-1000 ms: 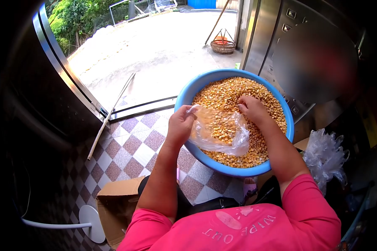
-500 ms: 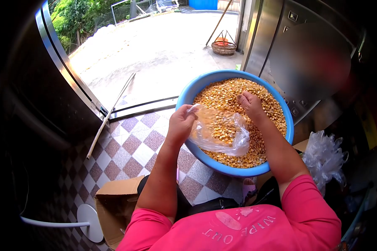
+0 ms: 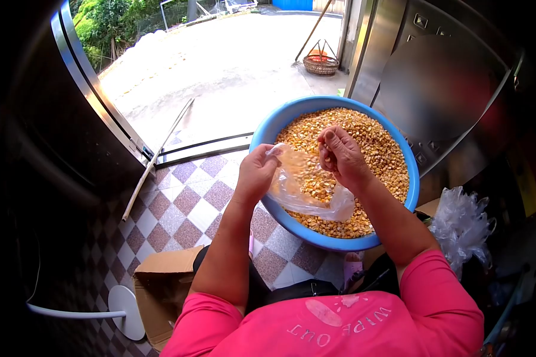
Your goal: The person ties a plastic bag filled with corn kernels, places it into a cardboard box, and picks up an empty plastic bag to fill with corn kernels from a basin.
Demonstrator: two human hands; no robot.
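A blue basin full of yellow corn kernels is in front of me. Pinched at its rim by my left hand is a clear plastic bag, which rests over the left part of the corn. Kernels show through the bag's thin film. My right hand hovers by the bag's right side with its fingers curled closed. What lies inside those fingers is hidden.
A bunch of clear plastic bags sits right of the basin. An open cardboard box and a white round base stand lower left. A pole leans across the doorway sill; a wicker basket is outside.
My right hand has come up from the corn and moved left, closer to the bag, fingers curled. My left hand keeps its grip on the bag's rim.
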